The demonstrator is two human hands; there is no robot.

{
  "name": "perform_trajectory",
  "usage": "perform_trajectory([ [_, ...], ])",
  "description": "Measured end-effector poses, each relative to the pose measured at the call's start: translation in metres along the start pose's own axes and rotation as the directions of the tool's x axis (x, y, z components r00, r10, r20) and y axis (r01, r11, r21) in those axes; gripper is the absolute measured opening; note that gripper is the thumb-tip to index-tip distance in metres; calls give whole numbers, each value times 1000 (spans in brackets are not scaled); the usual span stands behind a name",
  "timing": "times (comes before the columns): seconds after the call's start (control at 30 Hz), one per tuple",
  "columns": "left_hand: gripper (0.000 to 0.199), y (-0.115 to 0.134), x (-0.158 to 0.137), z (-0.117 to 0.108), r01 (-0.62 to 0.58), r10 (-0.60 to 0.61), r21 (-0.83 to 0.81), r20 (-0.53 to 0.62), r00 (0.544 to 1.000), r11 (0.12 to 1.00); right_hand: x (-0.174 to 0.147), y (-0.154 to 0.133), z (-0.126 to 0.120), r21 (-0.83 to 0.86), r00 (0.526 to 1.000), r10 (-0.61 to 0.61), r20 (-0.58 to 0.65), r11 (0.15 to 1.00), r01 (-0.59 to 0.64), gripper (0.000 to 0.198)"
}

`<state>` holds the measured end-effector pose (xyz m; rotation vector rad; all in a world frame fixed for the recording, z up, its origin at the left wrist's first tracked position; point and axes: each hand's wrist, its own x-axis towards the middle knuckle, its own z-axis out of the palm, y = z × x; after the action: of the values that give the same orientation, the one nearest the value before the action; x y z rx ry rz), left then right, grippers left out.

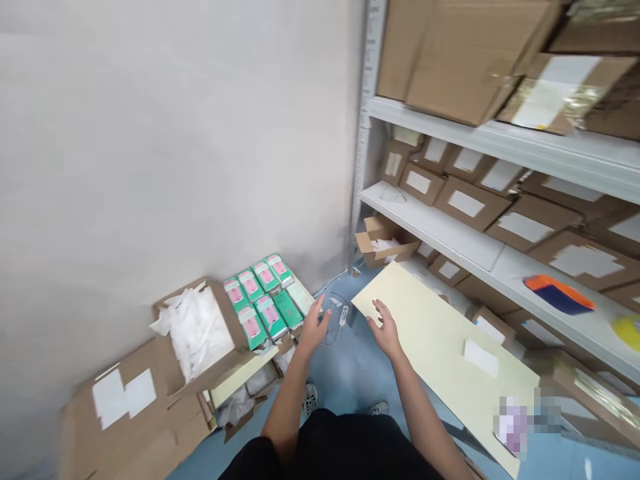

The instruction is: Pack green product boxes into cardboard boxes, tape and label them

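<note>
My left hand (315, 325) is open in mid-air, its fingers apart and nothing in them. It is nearest to several green boxes with pink labels (269, 313), standing in rows on a low surface to its left. My right hand (385, 328), likewise open and holding nothing, hovers by the left edge of a pale yellow tabletop (440, 327). A white sheet of paper (481, 358) lies on that tabletop. Between the hands, a white power strip (343, 315) with cables is on the blue floor.
Left of the green boxes sits an open carton (233, 320) full of white packets (197, 330), beside a larger cardboard box (145, 413). A metal shelf (440, 227) on the right carries many labelled cartons (465, 203) and an orange-and-blue item (559, 295). An open box (367, 243) stands beneath it.
</note>
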<state>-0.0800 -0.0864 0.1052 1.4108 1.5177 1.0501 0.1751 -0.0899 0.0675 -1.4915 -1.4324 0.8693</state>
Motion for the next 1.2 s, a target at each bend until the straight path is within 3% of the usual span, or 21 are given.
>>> perform_trajectory([
  [0.17, 62, -53, -23, -112, 123, -122, -3, -177, 977, 992, 15, -32, 100, 14, 986, -60, 154, 998, 58, 57],
  [0.27, 62, -83, -33, -167, 180, -181, -30, -254, 950, 983, 23, -49, 156, 27, 971, -85, 224, 996, 81, 58],
  [0.37, 61, -105, -36, -203, 232, -247, -85, -290, 925, 969, 28, -66, 206, 35, 957, -86, 277, 996, 79, 59],
  [0.43, 59, -115, -35, -215, 260, -282, -113, -281, 918, 959, 30, -76, 234, 49, 947, -82, 311, 996, 70, 60],
  [0.53, 59, -130, -33, -215, 272, -303, -146, -269, 914, 951, 31, -85, 264, 76, 926, -99, 365, 994, 77, 61],
  [0.67, 58, -158, -26, -190, 330, -395, -258, -267, 879, 908, 42, -82, 280, 55, 895, -97, 436, 995, 81, 62],
  [0.77, 57, -179, -16, -165, 419, -510, -342, -241, 826, 841, 60, -70, 284, 11, 858, -48, 512, 999, 50, 64],
  [0.93, 54, -193, 3, -135, 576, -653, -315, -275, 706, 755, 94, -42, 301, -15, 780, 33, 625, 999, -30, 67],
  [1.03, 56, -192, 12, -123, 586, -654, -290, -353, 669, 757, 111, -24, 317, 17, 723, 92, 685, 990, -142, 66],
  [1.2, 55, -190, 20, -108, 651, -623, -139, -490, 610, 746, 115, 2, 340, -40, 574, 283, 769, 917, -398, 59],
])
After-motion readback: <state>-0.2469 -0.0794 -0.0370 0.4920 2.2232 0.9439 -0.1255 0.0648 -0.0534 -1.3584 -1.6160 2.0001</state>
